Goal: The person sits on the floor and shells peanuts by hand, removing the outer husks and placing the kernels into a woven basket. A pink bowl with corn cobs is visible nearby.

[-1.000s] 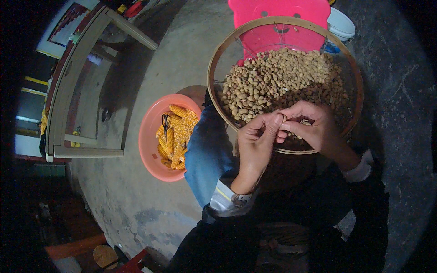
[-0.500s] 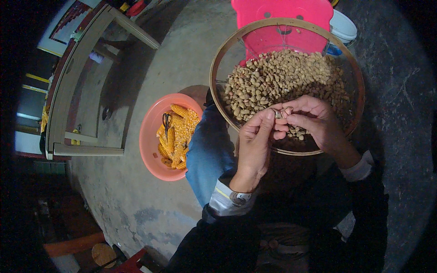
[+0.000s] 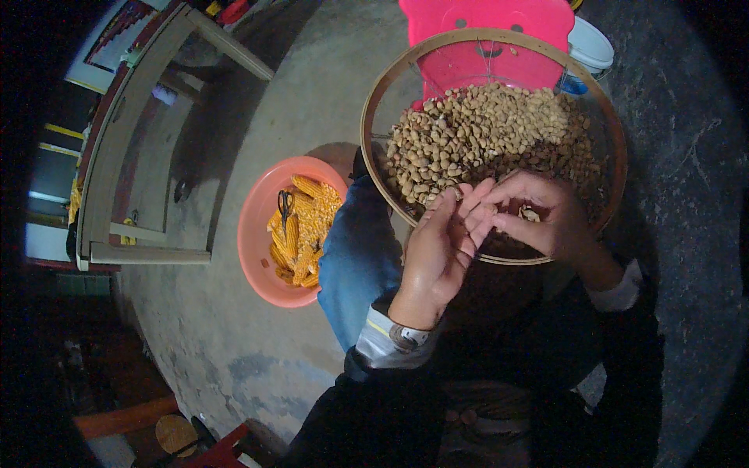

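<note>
Both my hands meet over the near edge of a round, wooden-rimmed sieve (image 3: pixel 369 101) full of peanuts in the shell (image 3: pixel 468 132). My left hand (image 3: pixel 441 249) is turned palm up. Its fingers are partly stretched, and the thumb lies close to the forefinger with a small pale bit at its tip, too small to name. Thumb and forefinger of my right hand (image 3: pixel 546 214) come together in a pinch against the left fingers. Whatever sits in that pinch is hidden. Pale shells show through the gap behind the right hand's pinch.
An orange-pink basin (image 3: pixel 257 277) holds corn cobs (image 3: pixel 292 234), loose kernels and dark-handled scissors (image 3: pixel 285 204), left of my knee. Behind the sieve stands a bright pink plastic chair (image 3: pixel 437 19), with a white bucket (image 3: pixel 591 43) beside it. A wooden table frame (image 3: pixel 101 179) stands at left.
My left hand has turned its palm up and loosened its fingers from around a peanut. The right hand has shifted slightly downward, still pinching. Sieve and basin stay nearly in place.
</note>
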Demonstrator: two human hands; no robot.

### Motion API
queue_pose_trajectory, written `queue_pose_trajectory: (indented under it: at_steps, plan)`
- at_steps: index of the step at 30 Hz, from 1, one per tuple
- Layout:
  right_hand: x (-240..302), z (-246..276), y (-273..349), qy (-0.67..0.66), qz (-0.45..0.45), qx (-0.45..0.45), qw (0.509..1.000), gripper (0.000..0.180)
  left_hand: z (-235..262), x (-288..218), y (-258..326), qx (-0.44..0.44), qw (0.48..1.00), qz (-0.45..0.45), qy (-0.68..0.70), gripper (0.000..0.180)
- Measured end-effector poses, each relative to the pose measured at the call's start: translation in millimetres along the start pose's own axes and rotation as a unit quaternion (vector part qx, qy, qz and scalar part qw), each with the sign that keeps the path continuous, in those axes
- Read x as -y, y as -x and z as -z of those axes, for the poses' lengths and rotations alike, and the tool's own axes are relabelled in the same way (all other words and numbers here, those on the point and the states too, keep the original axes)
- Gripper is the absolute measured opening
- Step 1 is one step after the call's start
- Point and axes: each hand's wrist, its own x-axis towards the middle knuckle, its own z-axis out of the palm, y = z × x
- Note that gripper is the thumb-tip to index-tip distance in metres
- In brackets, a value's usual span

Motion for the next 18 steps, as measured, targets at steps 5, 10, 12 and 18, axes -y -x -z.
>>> queue_pose_trajectory:
  at_steps: [5,10,12,18]
  plan:
    - [-2,-4,1,0.149,0.074,-0.027,0.986,0.019,9,4,-5,0.02,0.995,0.064,0.072,0.025]
    - [-4,-2,0,0.141,0.045,-0.031,0.988,0.021,8,4,-4,-0.012,0.999,0.032,0.041,0.023]
    - [-8,0,-1,0.134,0.077,-0.06,0.986,0.022,5,4,-3,-0.012,1.0,0.014,-0.018,0.021]
    - [-6,-2,4,0.092,0.057,-0.05,0.993,0.022,1,10,-2,0.009,0.991,-0.024,-0.128,0.018]
